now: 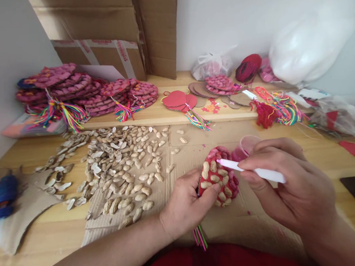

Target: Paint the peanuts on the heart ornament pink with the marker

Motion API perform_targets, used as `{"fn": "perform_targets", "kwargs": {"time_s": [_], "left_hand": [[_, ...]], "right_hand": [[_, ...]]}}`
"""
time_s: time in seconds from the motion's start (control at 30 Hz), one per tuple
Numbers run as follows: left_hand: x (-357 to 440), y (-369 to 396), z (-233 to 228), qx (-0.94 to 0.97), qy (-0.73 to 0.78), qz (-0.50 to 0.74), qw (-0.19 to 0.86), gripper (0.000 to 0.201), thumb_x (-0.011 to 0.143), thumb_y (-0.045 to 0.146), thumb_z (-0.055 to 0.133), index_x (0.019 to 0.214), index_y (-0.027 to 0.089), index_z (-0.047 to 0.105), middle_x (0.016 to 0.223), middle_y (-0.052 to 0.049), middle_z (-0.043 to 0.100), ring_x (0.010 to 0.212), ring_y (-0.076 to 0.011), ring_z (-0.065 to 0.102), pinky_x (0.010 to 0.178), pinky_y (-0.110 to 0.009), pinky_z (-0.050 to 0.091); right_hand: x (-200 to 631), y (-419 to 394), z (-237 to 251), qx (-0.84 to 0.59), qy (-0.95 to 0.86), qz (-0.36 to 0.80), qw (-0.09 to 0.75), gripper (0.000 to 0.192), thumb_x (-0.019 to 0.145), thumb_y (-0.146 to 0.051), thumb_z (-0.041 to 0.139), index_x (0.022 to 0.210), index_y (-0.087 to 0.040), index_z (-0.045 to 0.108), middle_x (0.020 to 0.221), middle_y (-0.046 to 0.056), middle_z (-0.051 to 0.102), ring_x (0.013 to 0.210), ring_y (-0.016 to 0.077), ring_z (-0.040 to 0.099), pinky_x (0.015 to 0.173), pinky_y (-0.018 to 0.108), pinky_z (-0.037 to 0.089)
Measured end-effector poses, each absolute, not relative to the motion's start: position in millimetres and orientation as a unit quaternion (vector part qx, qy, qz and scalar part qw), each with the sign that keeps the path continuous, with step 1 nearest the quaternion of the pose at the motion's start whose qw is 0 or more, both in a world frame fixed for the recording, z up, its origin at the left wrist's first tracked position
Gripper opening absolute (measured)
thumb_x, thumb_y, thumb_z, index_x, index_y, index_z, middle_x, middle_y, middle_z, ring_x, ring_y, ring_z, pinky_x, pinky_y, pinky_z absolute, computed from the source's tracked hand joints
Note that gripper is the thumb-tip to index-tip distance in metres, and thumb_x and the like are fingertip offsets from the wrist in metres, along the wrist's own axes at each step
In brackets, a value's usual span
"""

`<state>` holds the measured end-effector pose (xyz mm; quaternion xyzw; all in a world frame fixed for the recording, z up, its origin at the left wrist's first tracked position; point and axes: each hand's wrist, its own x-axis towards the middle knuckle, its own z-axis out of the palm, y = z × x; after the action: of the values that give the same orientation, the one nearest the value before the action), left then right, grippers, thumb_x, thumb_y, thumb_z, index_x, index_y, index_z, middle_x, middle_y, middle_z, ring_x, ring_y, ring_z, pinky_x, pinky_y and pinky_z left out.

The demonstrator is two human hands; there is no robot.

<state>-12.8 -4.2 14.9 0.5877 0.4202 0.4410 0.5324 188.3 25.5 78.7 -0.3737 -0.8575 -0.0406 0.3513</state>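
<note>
My left hand (187,202) is closed on the edge of a red disc ornament (206,175) covered with peanut shells, thumb on its face. Shells along its upper and right rim are painted pink; those in the middle are bare tan. Colored strings (200,236) hang below it. My right hand (280,180) pinches a slim white paintbrush (262,172), its pink tip at the upper part of the ornament. Partly hidden behind my right fingers is a clear plastic cup (246,145) with pink paint in it.
Peanut shells (127,162) are spread over cardboard to the left. A blue glue gun (1,193) lies at far left. Stacked pink ornaments (59,80), red discs (179,100), tassels (284,108), red yarn (248,68) and plastic bags (212,65) line the back shelf.
</note>
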Motion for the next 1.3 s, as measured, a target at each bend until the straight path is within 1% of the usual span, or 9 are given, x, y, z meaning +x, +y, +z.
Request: {"fn": "perform_targets", "kwargs": {"time_s": [0.1,0.3,0.5,0.67,0.77,0.87,0.93,1.07,1.3], "left_hand": [[-13.2,-4.2,13.4,0.589,0.415,0.441,0.535,0.013,0.095,0.021,0.061,0.089,0.014,0.071,0.090,-0.006,0.071,0.082,-0.0172,0.063,0.079,-0.027,0.050],[-13.4,-4.7,12.6,0.582,0.408,0.438,0.551,0.015,0.097,0.023,0.060,0.097,0.015,0.072,0.095,-0.006,0.071,0.086,-0.0175,0.063,0.082,-0.027,0.051],[-13.7,-4.1,12.8,0.575,0.422,0.435,0.550,0.015,0.096,0.025,0.061,0.091,0.015,0.071,0.088,-0.005,0.069,0.081,-0.0169,0.062,0.078,-0.027,0.051],[-13.4,-4.7,13.5,0.575,0.422,0.428,0.555,0.017,0.096,0.027,0.061,0.088,0.015,0.069,0.086,-0.004,0.068,0.079,-0.0162,0.061,0.077,-0.027,0.051],[-12.7,-5.4,14.2,0.565,0.426,0.427,0.563,0.018,0.096,0.029,0.062,0.088,0.015,0.069,0.086,-0.004,0.068,0.079,-0.0162,0.062,0.077,-0.027,0.052],[-12.3,-5.4,14.6,0.547,0.430,0.428,0.577,0.019,0.095,0.032,0.063,0.091,0.015,0.070,0.084,-0.003,0.069,0.076,-0.0158,0.063,0.072,-0.026,0.052],[-12.4,-5.1,14.3,0.531,0.436,0.425,0.589,0.021,0.095,0.034,0.064,0.087,0.015,0.070,0.077,-0.002,0.067,0.070,-0.0146,0.062,0.066,-0.024,0.052],[-13.2,-4.7,12.3,0.517,0.438,0.420,0.604,0.023,0.095,0.036,0.064,0.085,0.016,0.069,0.066,0.001,0.060,0.057,-0.0114,0.053,0.056,-0.022,0.047],[-12.7,-3.9,12.7,0.500,0.441,0.412,0.621,0.029,0.092,0.043,0.066,0.083,0.016,0.065,0.065,0.003,0.055,0.052,-0.0091,0.047,0.051,-0.020,0.043]], "right_hand": [[188.8,23.3,80.1,-0.379,-0.857,-0.043,0.345,0.007,0.092,-0.026,0.063,0.098,-0.028,0.062,0.084,0.001,0.070,0.097,0.0241,0.066,0.088,0.042,0.053],[190.7,23.5,80.8,-0.379,-0.856,-0.047,0.350,0.014,0.089,-0.025,0.066,0.102,-0.029,0.063,0.086,0.002,0.071,0.100,0.0261,0.066,0.091,0.044,0.054],[190.2,23.3,82.3,-0.368,-0.869,-0.029,0.328,0.011,0.090,-0.025,0.064,0.099,-0.030,0.062,0.084,0.001,0.070,0.098,0.0261,0.065,0.090,0.045,0.053],[190.1,23.9,81.6,-0.366,-0.870,-0.029,0.330,0.012,0.091,-0.024,0.063,0.103,-0.029,0.062,0.088,0.002,0.070,0.103,0.0261,0.063,0.091,0.044,0.051],[189.6,23.6,82.5,-0.355,-0.878,-0.024,0.320,0.008,0.092,-0.024,0.062,0.099,-0.027,0.061,0.086,0.002,0.069,0.100,0.0255,0.063,0.091,0.045,0.049],[189.8,22.9,84.0,-0.352,-0.884,-0.019,0.306,0.006,0.092,-0.024,0.061,0.098,-0.027,0.061,0.084,0.002,0.069,0.100,0.0259,0.062,0.090,0.046,0.049],[190.4,23.0,84.4,-0.360,-0.882,-0.014,0.303,0.007,0.092,-0.025,0.060,0.098,-0.029,0.060,0.085,0.002,0.069,0.100,0.0265,0.063,0.089,0.046,0.050],[191.2,25.0,82.9,-0.359,-0.877,-0.012,0.319,0.010,0.091,-0.024,0.062,0.100,-0.029,0.061,0.086,0.001,0.070,0.099,0.0252,0.063,0.091,0.045,0.052],[191.2,26.3,80.8,-0.362,-0.885,0.008,0.293,0.011,0.090,-0.024,0.062,0.100,-0.027,0.061,0.090,0.002,0.071,0.102,0.0261,0.063,0.092,0.047,0.050]]}}
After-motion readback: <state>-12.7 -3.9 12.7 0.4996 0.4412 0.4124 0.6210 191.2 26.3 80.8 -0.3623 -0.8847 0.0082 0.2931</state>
